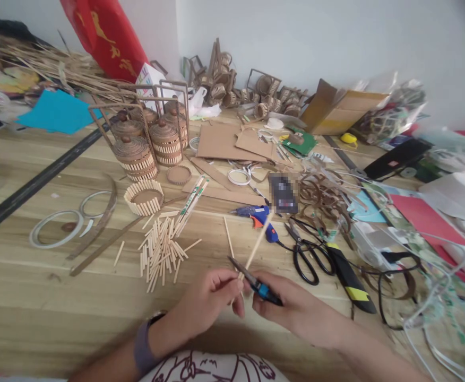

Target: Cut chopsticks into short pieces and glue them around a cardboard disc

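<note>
My left hand [220, 289] pinches the near end of a thin wooden stick [258, 243] between thumb and fingers. The stick slants away up to the right. My right hand [296, 313] is closed around pliers [262, 289] with blue and black handles. Their dark pointed jaws lie across the stick close to my left fingertips; whether they grip it I cannot tell. A second stick [228, 236] lies just beyond my hands. To the left is a loose pile of short stick pieces [163, 254]. Behind it stands a round ring of upright sticks [144, 199] on a brown base.
Lidded woven baskets [132, 154] with tall handles stand back left. A blue glue gun [260, 214], black scissors [306, 249] and a black-yellow cutter [352, 278] lie right of centre. White tape rolls [57, 229] are at left. Cardboard sheets [224, 142] lie at the back.
</note>
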Tool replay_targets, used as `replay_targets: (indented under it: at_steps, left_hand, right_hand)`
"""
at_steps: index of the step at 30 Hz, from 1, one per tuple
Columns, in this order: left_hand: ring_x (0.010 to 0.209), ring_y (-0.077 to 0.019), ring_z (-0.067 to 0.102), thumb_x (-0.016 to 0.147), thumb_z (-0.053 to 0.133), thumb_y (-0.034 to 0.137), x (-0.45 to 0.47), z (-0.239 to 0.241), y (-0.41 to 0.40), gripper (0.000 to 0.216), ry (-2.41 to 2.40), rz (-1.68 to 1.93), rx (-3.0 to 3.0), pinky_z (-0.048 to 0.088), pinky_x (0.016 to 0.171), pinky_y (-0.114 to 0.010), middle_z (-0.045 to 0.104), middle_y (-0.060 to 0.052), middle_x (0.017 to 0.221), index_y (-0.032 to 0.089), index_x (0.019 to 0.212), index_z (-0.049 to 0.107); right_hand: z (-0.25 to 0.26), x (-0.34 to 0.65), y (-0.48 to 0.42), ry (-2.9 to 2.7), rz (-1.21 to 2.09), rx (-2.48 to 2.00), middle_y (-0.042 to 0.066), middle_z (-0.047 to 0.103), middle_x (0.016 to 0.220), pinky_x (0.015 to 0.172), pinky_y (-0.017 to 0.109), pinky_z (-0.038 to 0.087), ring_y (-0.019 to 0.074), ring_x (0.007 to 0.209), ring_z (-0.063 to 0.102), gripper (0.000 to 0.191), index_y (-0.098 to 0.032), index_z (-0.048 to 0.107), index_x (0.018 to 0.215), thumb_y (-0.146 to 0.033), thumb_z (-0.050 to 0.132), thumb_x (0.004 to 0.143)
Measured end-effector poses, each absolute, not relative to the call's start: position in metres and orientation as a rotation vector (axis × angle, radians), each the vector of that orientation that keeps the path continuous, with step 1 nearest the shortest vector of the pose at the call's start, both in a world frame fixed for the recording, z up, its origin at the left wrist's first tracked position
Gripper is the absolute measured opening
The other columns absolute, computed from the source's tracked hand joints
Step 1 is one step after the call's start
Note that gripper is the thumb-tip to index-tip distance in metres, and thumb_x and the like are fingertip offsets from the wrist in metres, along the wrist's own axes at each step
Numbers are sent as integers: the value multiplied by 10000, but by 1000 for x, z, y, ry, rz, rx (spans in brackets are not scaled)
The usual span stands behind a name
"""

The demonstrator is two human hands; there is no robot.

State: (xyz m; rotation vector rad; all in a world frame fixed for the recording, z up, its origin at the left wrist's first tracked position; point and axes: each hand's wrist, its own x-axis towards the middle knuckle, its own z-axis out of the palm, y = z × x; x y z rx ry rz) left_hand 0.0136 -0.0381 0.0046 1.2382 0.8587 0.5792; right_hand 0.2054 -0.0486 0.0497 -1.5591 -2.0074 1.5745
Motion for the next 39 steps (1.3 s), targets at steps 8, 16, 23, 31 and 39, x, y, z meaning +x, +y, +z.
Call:
replay_targets:
  at_steps: [8, 16, 23, 31, 39]
  left_hand:
    - [643, -175, 564, 851, 514, 517, 13, 1, -32, 356, 1094, 896, 999, 421, 656, -287, 629, -11, 624, 176, 854, 616]
    - [637, -176, 568, 831, 533, 551, 15, 0, -33, 386, 1051, 845, 1000, 426, 646, -292, 643, -19, 625, 175, 842, 621]
    - [637, -177, 563, 830, 524, 534, 15, 4, -33, 362, 1029, 807, 1044, 431, 645, -292, 631, -22, 616, 184, 766, 591]
    - [603, -178, 547, 845, 473, 570, 14, 5, -36, 395, 1069, 736, 1149, 429, 631, -287, 596, -9, 577, 200, 741, 562]
    - [554, -167, 506, 844, 458, 559, 15, 8, -38, 384, 1070, 689, 1169, 412, 598, -278, 548, 16, 527, 196, 763, 555]
  right_hand:
    - [18, 251, -34, -2239, 472, -1785, 159, 550, 1350, 1007, 482, 413, 303, 1227, 509, 304, -189, 548, 1062, -182, 459, 771]
    - [4, 259, -19, -2438, 257, -1845, 169, 542, 1377, 973, 495, 445, 322, 1147, 565, 296, -164, 593, 1049, -158, 498, 769]
    - [11, 258, -8, -2437, 337, -1884, 189, 580, 1309, 954, 459, 453, 315, 1170, 564, 361, -134, 560, 1124, -145, 468, 775]
    - [43, 223, -39, -2121, 1057, -1738, 49, 656, 873, 755, 302, 475, 196, 818, 611, 219, -194, 586, 924, -134, 463, 753]
    - [48, 222, -47, -1914, 1558, -1649, 19, 624, 856, 742, 290, 450, 179, 809, 566, 188, -183, 602, 890, -175, 507, 728]
